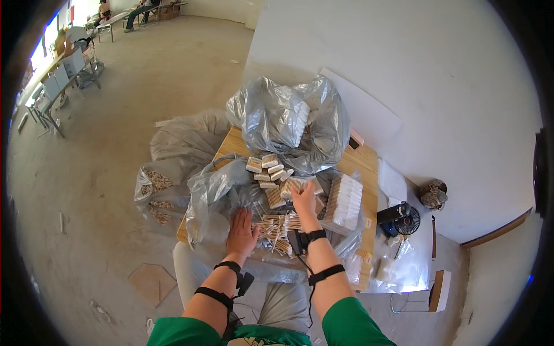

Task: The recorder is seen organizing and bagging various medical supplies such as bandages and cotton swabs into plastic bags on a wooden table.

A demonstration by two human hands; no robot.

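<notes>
My left hand (241,235) lies flat with its fingers stretched out on clear plastic, beside a heap of loose cotton swabs (277,226). My right hand (304,200) reaches farther in, its thumb and fingers closed on a pack of cotton swabs (292,185); part of the pack is hidden by the hand. Several more small packs (269,161) are piled just beyond and to the left of it. To the right of my right hand stands a clear-wrapped block of white-ended packs (345,202).
A large clear bag (288,115) with white packs inside stands at the back of the wooden table (369,167). Filled plastic bags (156,181) lie left of it. A small black fan (407,220) is on the right-hand side surface. People sit at far tables, upper left.
</notes>
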